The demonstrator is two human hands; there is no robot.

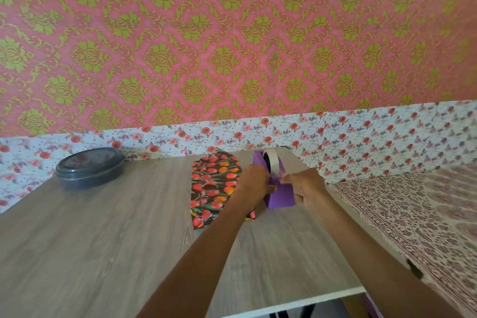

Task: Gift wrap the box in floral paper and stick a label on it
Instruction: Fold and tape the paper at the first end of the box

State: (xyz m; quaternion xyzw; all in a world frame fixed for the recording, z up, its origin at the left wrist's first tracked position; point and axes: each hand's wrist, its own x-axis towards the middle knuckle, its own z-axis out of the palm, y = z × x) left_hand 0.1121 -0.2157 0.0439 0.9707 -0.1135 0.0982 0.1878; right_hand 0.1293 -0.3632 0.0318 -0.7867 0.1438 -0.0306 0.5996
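Note:
A box wrapped in dark floral paper [215, 186] with red and orange tulips lies on the wooden table [103, 227], towards the back. Right of it stands a purple tape dispenser [280, 195] holding a white tape roll [271, 160]. My left hand [254, 182] rests against the dispenser's left side and partly covers the box's right edge. My right hand [304, 184] is at the dispenser's right, its fingers pinching a thin clear strip of tape [280, 175] drawn from the roll. No label shows.
A dark round lidded container [90, 166] sits at the table's back left. Floral cloth [361, 142] lines the wall behind. A patterned bedspread [426, 214] lies to the right of the table edge.

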